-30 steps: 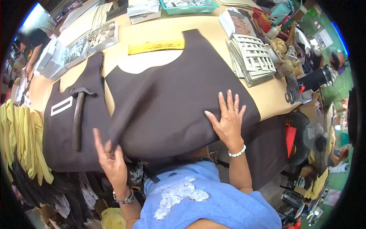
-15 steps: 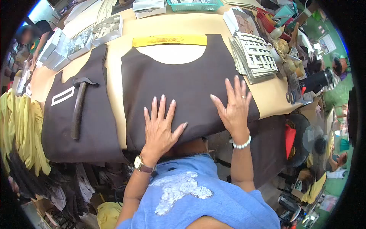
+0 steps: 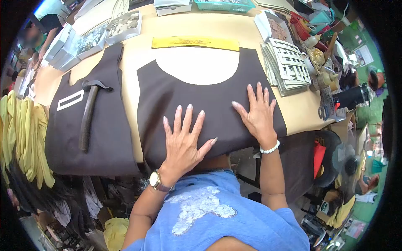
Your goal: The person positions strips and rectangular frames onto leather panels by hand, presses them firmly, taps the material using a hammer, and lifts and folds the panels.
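A dark brown sheet (image 3: pixel 209 100) with a deep curved neckline lies over the table's front edge. My left hand (image 3: pixel 184 144) rests flat on its lower middle, fingers spread. On its right part lies my right hand (image 3: pixel 257 113), also spread and holding nothing. A yellow strip (image 3: pixel 194 42) lies along the top of the neckline, over a white surface (image 3: pixel 197 69). To the left is another dark brown piece (image 3: pixel 109 125), bearing a hammer (image 3: pixel 87 117) and a small white rectangular frame (image 3: pixel 70 100).
Boxes of small parts (image 3: pixel 124 27) stand at the back left, near a co-worker's arm (image 3: pixel 49 41). A teal basket (image 3: pixel 224 5) is at the back. Stacked woven pieces (image 3: pixel 289 62), scissors (image 3: pixel 323 112) and a black cylinder (image 3: pixel 352 97) are at the right. Yellow cloths (image 3: pixel 26 138) hang left.
My left hand has come down from the left onto the sheet and opened flat. The sheet's left side, folded before, now lies spread out, its neckline nearer to me. My right hand has shifted slightly right.
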{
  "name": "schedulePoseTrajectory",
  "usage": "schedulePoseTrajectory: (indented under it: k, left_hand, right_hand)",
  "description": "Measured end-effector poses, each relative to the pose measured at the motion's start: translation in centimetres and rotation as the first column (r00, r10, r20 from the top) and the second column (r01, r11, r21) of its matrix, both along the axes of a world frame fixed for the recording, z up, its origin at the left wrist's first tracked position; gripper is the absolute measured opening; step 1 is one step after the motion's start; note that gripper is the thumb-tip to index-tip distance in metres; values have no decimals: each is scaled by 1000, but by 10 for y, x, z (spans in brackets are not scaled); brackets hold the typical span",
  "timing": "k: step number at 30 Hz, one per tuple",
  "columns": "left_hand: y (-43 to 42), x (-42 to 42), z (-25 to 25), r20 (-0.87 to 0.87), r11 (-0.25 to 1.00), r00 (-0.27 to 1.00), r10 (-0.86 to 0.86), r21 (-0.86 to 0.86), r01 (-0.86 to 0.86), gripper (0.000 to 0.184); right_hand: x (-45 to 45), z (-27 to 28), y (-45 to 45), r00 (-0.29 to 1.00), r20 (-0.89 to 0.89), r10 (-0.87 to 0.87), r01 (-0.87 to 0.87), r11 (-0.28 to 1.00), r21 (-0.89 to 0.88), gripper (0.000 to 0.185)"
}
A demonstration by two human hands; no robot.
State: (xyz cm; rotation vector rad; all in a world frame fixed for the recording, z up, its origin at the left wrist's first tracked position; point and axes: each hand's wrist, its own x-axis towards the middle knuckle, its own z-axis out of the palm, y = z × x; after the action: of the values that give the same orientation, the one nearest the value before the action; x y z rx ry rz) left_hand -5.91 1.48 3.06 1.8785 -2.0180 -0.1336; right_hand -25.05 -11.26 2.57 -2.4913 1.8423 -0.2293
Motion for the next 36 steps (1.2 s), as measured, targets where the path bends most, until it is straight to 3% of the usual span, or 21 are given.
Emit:
schedulePoseTrajectory:
  k: [6, 11, 13, 14, 17, 20, 21, 23, 26, 28, 29, 30, 32, 34, 35, 36]
  left_hand:
    - [-5, -1, -15, -10, 995, 1000, 19, 100, -18, 72]
    - [-2, -3, -16, -19, 995, 999, 28, 91, -26, 73]
    - [-3, -2, -17, -19, 997, 1000, 25, 67, -24, 72]
    - [-2, 0, -16, -40, 998, 999, 30, 65, -27, 72]
    - [-6, 8, -11, -139, 998, 988, 61, 14, -60, 66]
    - [-16, 29, -9, 102, 981, 982, 161, -127, -147, 62]
    - [-18, 35, -7, 81, 976, 977, 198, -111, -188, 60]
    - [-17, 44, -16, 66, 965, 963, 262, -23, -261, 72]
    - [-17, 46, -20, 65, 946, 946, 318, 52, -321, 84]
    - [-17, 46, -20, 57, 940, 942, 329, 73, -333, 90]
    - [-17, 46, -20, 48, 937, 940, 337, 81, -340, 92]
    - [-17, 46, -21, 39, 934, 938, 344, 89, -346, 93]
    - [-13, 48, -25, -31, 939, 938, 345, 14, -345, 94]
    - [-9, 53, -35, -121, 937, 933, 340, -34, -346, 90]
    - [-8, 52, -24, -53, 919, 918, 392, -8, -393, 79]
    - [-4, 53, -23, -62, 912, 912, 406, -29, -408, 76]
  right_hand:
    - [53, 13, -92, 941, 89, 326, -289, 913, -289, 52]
    - [119, -12, -169, 898, 202, 391, -348, 912, -218, 42]
    - [131, -14, -182, 922, 133, 363, -353, 931, -98, 41]
    - [136, -12, -183, 931, 95, 352, -350, 936, -36, 40]
    - [136, -6, -182, 907, 153, 392, -372, 917, -145, 37]
    - [136, 1, -184, 875, 272, 399, -375, 917, -139, 32]
    - [136, 3, -183, 853, 324, 409, -374, 912, -168, 30]
    - [137, 9, -180, 799, 422, 429, -366, 903, -225, 26]
    - [133, 40, -155, 592, 557, 582, -341, 807, -481, 22]
    - [120, 69, -122, 562, 562, 606, -324, 787, -525, 21]
    - [111, 83, -101, 557, 600, 574, -340, 817, -466, 21]
    - [102, 86, -87, 580, 562, 590, -357, 804, -476, 22]
    - [81, 91, -55, 663, 532, 526, -443, 849, -287, 23]
    - [68, 78, -35, 706, 403, 582, -489, 813, -317, 26]
    - [62, 65, -30, 726, 399, 561, -491, 828, -270, 28]
    - [55, 53, -23, 784, 218, 581, -471, 787, -399, 34]
